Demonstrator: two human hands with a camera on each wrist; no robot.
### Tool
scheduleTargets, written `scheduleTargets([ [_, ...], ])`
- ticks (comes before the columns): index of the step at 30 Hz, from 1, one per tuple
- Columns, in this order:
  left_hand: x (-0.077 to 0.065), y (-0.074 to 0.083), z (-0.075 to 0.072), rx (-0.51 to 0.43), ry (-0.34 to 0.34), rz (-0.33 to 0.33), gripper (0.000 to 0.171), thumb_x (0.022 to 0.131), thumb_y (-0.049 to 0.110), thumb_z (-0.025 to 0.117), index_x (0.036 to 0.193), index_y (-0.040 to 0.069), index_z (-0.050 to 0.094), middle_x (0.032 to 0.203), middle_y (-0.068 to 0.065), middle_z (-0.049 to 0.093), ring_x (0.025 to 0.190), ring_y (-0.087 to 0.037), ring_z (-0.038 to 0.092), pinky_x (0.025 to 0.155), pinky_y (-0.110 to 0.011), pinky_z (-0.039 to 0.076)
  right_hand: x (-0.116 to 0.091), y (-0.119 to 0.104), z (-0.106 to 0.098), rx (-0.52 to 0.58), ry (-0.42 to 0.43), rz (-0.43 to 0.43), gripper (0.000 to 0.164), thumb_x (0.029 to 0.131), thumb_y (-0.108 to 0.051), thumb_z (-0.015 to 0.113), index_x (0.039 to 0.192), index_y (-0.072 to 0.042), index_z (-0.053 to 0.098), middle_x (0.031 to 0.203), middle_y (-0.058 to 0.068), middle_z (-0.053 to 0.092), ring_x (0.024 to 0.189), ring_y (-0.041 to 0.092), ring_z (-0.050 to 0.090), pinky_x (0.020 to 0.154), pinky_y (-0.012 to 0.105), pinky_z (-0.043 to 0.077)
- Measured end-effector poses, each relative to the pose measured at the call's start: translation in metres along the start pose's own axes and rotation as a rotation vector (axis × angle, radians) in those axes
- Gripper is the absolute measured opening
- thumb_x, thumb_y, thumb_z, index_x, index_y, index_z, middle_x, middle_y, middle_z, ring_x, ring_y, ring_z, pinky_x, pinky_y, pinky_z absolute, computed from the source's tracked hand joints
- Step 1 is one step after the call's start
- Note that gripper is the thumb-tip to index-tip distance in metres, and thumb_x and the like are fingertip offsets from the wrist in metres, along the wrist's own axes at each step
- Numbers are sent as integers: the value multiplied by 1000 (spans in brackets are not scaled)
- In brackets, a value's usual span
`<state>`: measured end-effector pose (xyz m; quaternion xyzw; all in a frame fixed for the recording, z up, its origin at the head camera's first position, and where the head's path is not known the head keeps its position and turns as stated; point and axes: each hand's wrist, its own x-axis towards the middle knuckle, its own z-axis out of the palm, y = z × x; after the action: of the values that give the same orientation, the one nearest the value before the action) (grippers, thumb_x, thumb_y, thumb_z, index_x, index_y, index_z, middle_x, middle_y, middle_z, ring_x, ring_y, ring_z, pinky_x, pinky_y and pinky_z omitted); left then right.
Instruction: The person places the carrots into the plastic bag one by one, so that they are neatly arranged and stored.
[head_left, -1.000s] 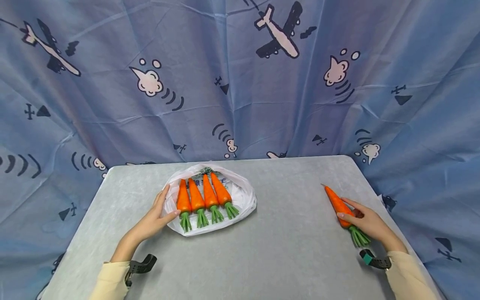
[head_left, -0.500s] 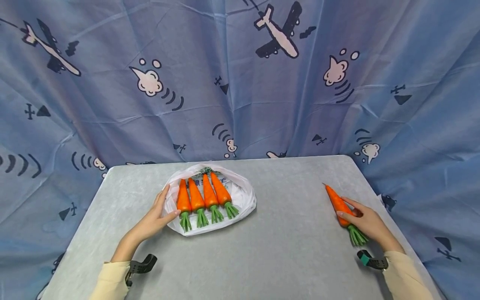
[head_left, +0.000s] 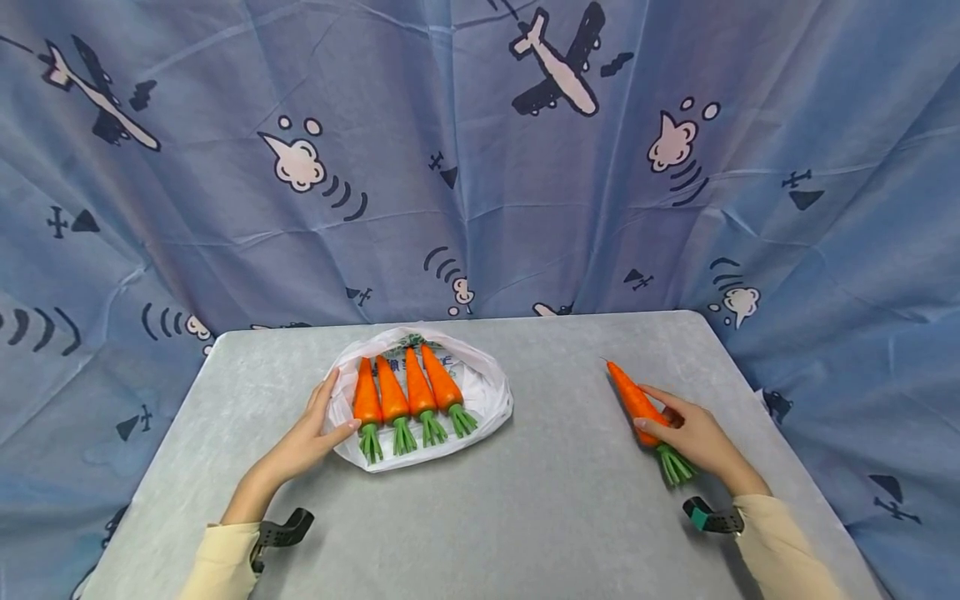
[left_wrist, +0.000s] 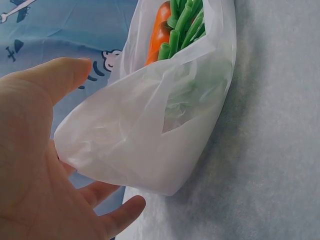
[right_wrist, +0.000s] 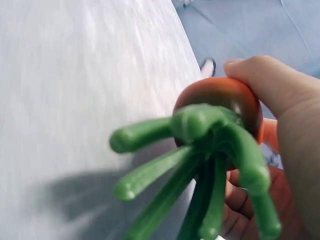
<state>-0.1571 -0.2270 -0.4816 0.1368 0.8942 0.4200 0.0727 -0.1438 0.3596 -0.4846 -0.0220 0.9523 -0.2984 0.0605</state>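
A white plastic bag (head_left: pixel 491 408) lies with its mouth spread, and several orange carrots (head_left: pixel 415 383) with green stalks sit side by side in it. At the bag's left side rests my left hand (head_left: pixel 302 442), its thumb extended toward the leftmost carrot. The left wrist view shows the thumb above the bag's white film (left_wrist: pixel 125 135) and loosely spread fingers at its lower edge. On the right, my right hand (head_left: pixel 701 437) holds another carrot (head_left: pixel 628 390) between thumb and fingers. Close up in the right wrist view are that carrot's green stalks (right_wrist: pixel 212 135); some fingers are partly hidden behind it.
The grey table (head_left: pixel 540 517) carries the bag and hands. A blue curtain (head_left: pixel 480 167) with printed planes hangs right behind its far edge. Dark straps (head_left: pixel 285 529) circle both wrists.
My right hand has moved left with the carrot, mostly in the last half second. The left hand, the bag and the carrots in it have stayed in place.
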Motion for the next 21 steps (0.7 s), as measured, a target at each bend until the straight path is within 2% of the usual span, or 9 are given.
scheduleTargets([
  [9, -1, 2, -1, -3, -4, 0, 93, 97, 31, 62, 160, 12, -3, 162, -31, 6, 147, -55, 13, 114, -73, 18, 13, -42, 27, 39, -18, -156, 62, 88, -43, 72, 143, -23, 53, 78, -1, 56, 68, 8, 48, 59, 22, 39],
  [15, 0, 0, 0, -6, -5, -7, 94, 97, 33, 62, 160, 13, -5, 162, -30, 5, 148, -54, 12, 114, -73, 17, 19, -73, 40, 55, -74, -204, 61, 87, -42, 73, 143, -27, 53, 77, -3, 56, 66, 8, 49, 59, 22, 40],
  [21, 1, -2, 2, -6, -4, -4, 95, 97, 33, 62, 160, 13, -5, 162, -30, 5, 148, -53, 12, 114, -74, 17, 23, -103, 45, 83, -104, -246, 61, 87, -42, 74, 143, -31, 53, 78, -4, 59, 67, 9, 52, 60, 22, 43],
])
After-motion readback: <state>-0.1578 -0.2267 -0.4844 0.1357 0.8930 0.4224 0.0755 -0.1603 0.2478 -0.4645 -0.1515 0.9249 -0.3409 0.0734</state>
